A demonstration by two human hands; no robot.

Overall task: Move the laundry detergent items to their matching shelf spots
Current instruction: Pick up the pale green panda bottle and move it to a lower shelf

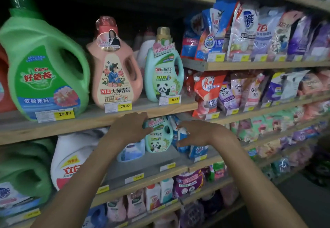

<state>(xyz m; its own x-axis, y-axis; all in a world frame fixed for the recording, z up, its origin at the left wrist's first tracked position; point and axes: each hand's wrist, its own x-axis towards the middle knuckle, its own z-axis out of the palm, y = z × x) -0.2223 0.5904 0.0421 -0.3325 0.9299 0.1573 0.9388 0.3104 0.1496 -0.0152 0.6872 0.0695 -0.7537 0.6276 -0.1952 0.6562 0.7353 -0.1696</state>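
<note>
A small teal panda-label detergent bottle stands on the second shelf, beside blue and white pouches. My left hand grips its upper left shoulder, and the cap is hidden behind the shelf board. My right hand hovers at the bottle's right side with fingers spread in front of the pouches, holding nothing that I can see. A larger matching teal panda bottle stands on the shelf above, behind a 35.00 price tag.
The upper shelf also carries a pink bottle and a big green Kispa jug. A white jug and a pale blue bottle share the second shelf. Bagged detergents fill the right-hand shelves.
</note>
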